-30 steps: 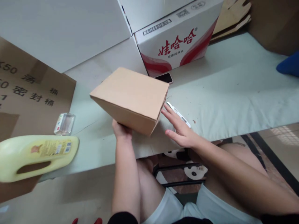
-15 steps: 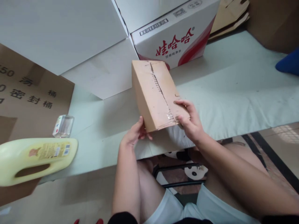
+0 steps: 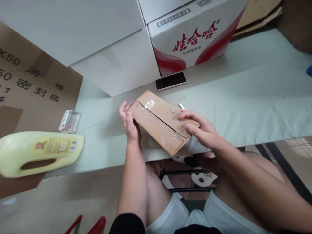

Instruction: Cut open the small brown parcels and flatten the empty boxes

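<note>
Both my hands hold a small brown cardboard box (image 3: 161,122) above the front part of the cloth-covered table (image 3: 234,107). A torn, perforated seam with bits of shiny tape runs along the face turned up to me. My left hand (image 3: 130,122) grips the box's far left end, thumb toward me and fingers around the corner. At the near right end, my right hand (image 3: 200,126) has its thumb and fingers closed on the cardboard. Beyond the box lies a phone (image 3: 171,81) with a dark screen. The underside of the box is hidden.
White cartons stand at the back, one with red lettering (image 3: 195,42). To the left are a large brown carton (image 3: 36,78), a small clear container (image 3: 70,121) and a pale yellow jug (image 3: 44,152) lying on its side. Folded cardboard (image 3: 255,16) is at the back right.
The box has turned and tipped, its far end swinging left and nearer, which uncovers the phone. My left hand has moved from the box's near left corner up to its far left end.
</note>
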A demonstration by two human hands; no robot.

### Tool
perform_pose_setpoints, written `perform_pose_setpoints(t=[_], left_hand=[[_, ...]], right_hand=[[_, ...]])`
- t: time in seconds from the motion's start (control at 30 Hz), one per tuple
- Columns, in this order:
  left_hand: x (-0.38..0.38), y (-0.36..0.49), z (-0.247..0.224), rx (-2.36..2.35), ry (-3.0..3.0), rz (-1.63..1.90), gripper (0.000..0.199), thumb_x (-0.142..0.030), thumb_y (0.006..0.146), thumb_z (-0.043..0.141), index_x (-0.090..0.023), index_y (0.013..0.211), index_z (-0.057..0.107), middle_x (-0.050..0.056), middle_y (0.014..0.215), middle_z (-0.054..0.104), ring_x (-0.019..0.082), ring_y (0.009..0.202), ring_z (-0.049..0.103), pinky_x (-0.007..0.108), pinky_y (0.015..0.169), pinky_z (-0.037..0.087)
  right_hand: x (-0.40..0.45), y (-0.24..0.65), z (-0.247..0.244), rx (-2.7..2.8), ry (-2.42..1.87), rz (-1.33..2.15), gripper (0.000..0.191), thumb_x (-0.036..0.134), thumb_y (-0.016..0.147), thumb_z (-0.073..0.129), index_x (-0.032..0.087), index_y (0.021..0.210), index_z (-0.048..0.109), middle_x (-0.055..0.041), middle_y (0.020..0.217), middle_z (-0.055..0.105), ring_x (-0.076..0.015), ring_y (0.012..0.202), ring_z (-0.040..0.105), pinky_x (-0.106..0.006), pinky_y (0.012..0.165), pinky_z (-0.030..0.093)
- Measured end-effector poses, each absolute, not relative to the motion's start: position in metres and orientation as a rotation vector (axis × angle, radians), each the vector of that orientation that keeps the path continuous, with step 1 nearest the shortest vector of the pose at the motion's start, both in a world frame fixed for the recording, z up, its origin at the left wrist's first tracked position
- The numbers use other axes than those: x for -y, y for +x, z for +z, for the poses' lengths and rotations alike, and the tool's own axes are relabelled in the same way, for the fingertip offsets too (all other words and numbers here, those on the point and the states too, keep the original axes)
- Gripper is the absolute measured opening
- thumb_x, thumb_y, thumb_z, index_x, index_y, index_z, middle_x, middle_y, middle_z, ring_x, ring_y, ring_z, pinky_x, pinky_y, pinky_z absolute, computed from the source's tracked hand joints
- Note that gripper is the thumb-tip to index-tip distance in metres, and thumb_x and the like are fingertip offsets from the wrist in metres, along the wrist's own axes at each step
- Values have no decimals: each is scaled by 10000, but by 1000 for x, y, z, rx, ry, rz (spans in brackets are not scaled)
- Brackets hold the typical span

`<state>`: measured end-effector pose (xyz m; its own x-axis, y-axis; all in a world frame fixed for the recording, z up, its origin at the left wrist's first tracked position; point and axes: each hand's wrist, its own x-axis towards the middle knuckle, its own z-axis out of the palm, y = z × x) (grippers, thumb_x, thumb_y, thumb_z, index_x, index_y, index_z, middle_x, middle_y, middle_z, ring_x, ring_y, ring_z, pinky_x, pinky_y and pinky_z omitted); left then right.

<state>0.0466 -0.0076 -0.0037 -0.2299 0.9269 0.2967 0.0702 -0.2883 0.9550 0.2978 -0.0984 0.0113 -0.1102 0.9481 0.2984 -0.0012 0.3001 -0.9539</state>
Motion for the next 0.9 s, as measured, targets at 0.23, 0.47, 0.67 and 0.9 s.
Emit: perform_pose_setpoints(t=[0.23, 0.47, 0.67, 0.9], left_hand=[[13, 48, 3, -1123, 1369, 1517, 654, -578, 702, 763, -297, 1215, 472, 87, 1265, 567, 246, 1182, 609, 396, 1042, 503], [8, 40, -9, -950, 1400, 1444, 604, -513, 745, 785, -342, 1235, 475, 33, 1202, 560, 213, 1087, 601, 360, 963, 489], [8, 40, -8, -924, 1378, 1458, 590, -495, 739, 805, -333, 1217, 499, 26, 1165, 572, 195, 1046, 591, 335, 924, 468], [11, 48, -4, -924, 1305, 1522, 549, -492, 707, 825, -296, 1136, 544, 19, 1104, 588, 162, 957, 591, 284, 843, 462]], right_hand=[[100, 291, 7, 1404, -931, 1006, 235, 454, 952, 611, 281, 1101, 669, -65, 1375, 649, -265, 1256, 627, -465, 1074, 486], [100, 287, 4, 1408, -929, 947, 206, 389, 952, 608, 273, 1110, 672, -67, 1368, 654, -259, 1261, 628, -437, 1072, 487], [102, 286, 8, 1420, -970, 877, 176, 331, 948, 587, 276, 1091, 672, -58, 1320, 678, -252, 1240, 638, -424, 1060, 500], [104, 282, 8, 1419, -1033, 838, 261, 456, 948, 543, 257, 1070, 659, -77, 1248, 689, -267, 1193, 646, -450, 1027, 515]])
